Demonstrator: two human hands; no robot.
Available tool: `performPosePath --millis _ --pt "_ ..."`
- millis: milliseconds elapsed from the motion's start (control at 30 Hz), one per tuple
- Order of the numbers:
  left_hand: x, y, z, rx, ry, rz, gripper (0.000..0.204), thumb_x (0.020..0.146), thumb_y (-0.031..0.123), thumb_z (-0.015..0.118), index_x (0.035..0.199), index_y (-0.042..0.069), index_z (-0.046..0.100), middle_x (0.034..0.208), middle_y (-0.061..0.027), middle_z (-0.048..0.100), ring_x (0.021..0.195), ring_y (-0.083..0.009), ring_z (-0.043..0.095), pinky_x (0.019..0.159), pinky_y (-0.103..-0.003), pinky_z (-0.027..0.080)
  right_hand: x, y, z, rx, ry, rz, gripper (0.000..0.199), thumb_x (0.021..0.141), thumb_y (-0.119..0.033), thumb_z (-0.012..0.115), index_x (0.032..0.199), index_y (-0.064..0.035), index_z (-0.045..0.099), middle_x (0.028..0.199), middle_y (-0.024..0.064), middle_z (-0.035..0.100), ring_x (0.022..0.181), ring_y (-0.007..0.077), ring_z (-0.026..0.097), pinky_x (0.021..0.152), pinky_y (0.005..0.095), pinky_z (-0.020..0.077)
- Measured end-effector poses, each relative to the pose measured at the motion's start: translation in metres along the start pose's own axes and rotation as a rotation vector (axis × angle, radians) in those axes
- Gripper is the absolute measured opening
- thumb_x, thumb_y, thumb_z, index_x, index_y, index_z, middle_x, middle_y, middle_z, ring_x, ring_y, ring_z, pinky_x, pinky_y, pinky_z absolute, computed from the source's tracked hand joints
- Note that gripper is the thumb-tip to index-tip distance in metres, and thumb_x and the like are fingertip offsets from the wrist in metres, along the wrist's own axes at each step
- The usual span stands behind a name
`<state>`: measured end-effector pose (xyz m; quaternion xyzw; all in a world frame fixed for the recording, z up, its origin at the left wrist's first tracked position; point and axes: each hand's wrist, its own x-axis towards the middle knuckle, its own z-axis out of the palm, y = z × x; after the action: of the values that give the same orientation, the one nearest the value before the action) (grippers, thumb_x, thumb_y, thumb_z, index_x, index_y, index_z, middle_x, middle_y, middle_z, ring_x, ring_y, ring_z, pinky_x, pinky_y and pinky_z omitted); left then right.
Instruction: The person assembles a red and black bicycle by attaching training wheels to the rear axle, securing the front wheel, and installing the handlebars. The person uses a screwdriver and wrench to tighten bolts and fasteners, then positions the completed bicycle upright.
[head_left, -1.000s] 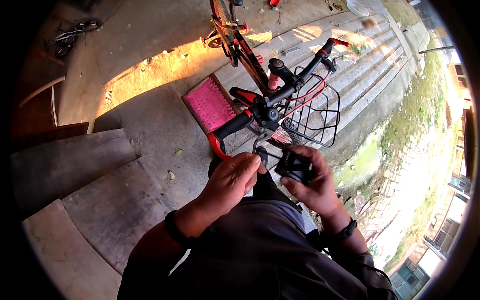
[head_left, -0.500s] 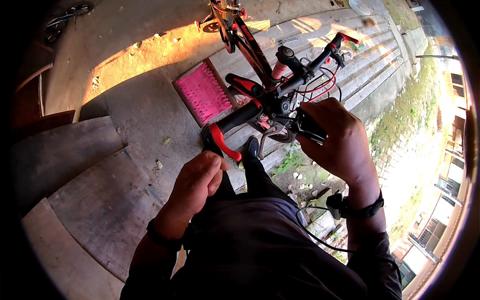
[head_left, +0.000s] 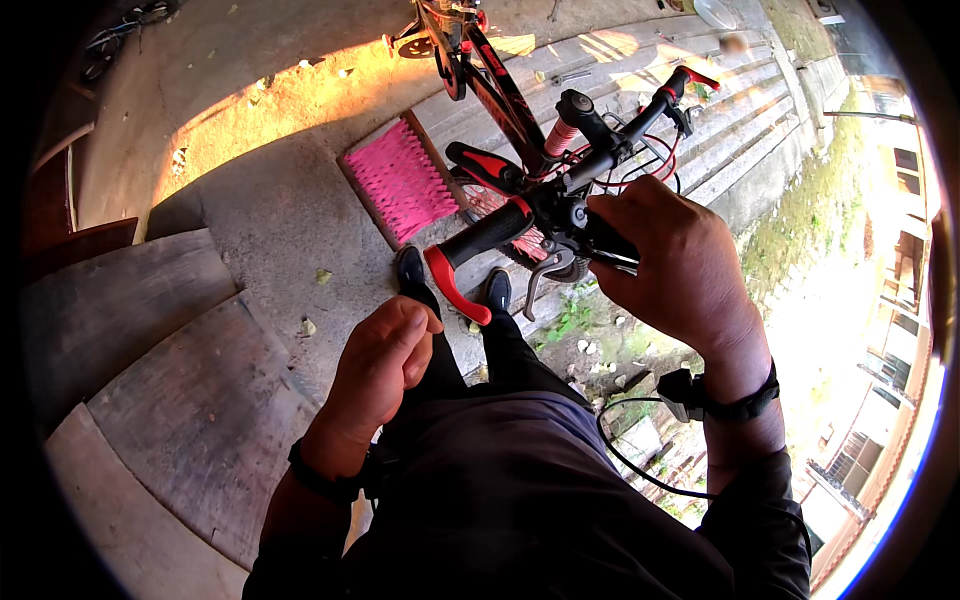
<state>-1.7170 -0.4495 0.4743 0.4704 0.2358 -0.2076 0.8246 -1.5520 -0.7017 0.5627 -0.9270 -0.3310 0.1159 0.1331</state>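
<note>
The right hand (head_left: 672, 262) clasps the black-and-red bicycle handlebar (head_left: 560, 190) near its silver brake lever (head_left: 543, 277). The left hand (head_left: 383, 362), loosely curled and holding nothing, hangs at seven o'clock from the black rubber grip (head_left: 487, 233). One-handed, the bike could swing or tip.

Mat (head_left: 400, 180) left of bicycle (head_left: 520, 120); shoes (head_left: 450, 280) below handlebar (head_left: 560, 190).

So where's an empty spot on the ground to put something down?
The bare concrete between the pink mat and the grey steps is open, with only a few leaves. It is crowded at the handlebar, where the right hand grips. The left hand hangs above the shoes.
</note>
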Motion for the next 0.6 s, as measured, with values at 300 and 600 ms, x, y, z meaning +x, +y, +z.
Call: performPosePath --millis 300,600 --pt "0.008 -0.01 -0.012 -0.076 0.028 -0.047 0.027 0.103 0.029 0.053 0.097 0.003 0.057 0.059 0.0038 0.042 0.049 -0.0029 0.033 0.044 -0.021 0.023 0.011 0.0 -0.001 -0.051 0.022 -0.109 0.036 0.065 -0.016 0.073 0.099 -0.0081 0.066 0.087 0.0068 0.057 0.078 0.0274 0.064 0.065 0.0387 0.0535" --pt "0.009 -0.018 -0.017 -0.055 0.04 -0.055 0.028 0.104 0.034 0.053 0.097 0.007 0.056 0.06 0.0032 0.036 0.048 -0.005 0.03 0.043 -0.023 0.024 0.02 -0.005 -0.01 -0.178 -0.059 -0.177 0.043 0.065 -0.01 0.077 0.107 -0.0103 0.069 0.094 0.0038 0.062 0.082 0.0235 0.067 0.068 0.0363 0.0554"
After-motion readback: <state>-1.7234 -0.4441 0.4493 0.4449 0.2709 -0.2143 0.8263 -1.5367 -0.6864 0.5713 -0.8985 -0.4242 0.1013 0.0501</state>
